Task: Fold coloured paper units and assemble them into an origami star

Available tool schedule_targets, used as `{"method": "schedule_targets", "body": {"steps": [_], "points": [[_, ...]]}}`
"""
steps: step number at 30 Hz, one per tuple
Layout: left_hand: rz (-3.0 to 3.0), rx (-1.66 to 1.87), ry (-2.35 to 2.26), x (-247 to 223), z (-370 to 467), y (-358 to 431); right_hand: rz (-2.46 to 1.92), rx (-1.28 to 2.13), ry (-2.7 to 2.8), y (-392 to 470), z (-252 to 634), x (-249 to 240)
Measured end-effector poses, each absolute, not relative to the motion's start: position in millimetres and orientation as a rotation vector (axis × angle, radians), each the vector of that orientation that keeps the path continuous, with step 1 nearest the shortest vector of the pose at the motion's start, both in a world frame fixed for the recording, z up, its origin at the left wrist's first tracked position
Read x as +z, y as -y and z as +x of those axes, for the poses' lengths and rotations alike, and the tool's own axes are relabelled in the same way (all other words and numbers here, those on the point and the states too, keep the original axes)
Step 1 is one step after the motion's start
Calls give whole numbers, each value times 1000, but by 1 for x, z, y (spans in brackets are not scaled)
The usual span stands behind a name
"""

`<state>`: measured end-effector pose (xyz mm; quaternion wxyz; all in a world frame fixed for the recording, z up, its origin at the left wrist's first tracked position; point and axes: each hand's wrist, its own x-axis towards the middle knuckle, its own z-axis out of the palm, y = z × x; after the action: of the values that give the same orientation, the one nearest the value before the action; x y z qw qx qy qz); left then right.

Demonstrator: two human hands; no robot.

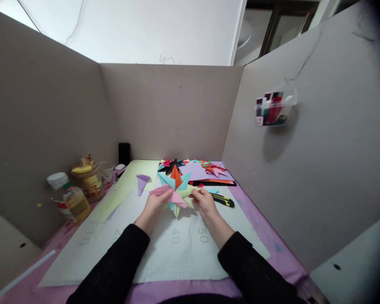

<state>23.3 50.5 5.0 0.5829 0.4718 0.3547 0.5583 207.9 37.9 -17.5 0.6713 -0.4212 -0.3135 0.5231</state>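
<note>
Between my two hands is a many-pointed folded paper star (176,195) in orange, light blue, pink and pale yellow. My left hand (156,205) pinches its pink part, thumb on top. On the other side my right hand (204,202) grips a pale yellow point between thumb and fingers. The star is held up over a white mat (174,264) printed with numbers. A purple folded paper piece (142,184) lies beyond my left hand. Just right of my right hand is a black and yellow utility knife (222,199).
Finished-looking paper stars (215,169) and coloured sheets (194,172) are piled at the back. Bottles and jars (77,204) stand along the left wall. A black phone-like object (124,153) leans in the back left corner. A clear holder (274,109) hangs on the right wall.
</note>
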Motion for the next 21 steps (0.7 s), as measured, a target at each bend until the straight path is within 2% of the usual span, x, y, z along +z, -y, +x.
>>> {"method": "schedule_targets", "body": {"steps": [21], "points": [[1112, 1315, -817, -4, 30, -52, -821, 1356, 864, -31, 191, -23]]}}
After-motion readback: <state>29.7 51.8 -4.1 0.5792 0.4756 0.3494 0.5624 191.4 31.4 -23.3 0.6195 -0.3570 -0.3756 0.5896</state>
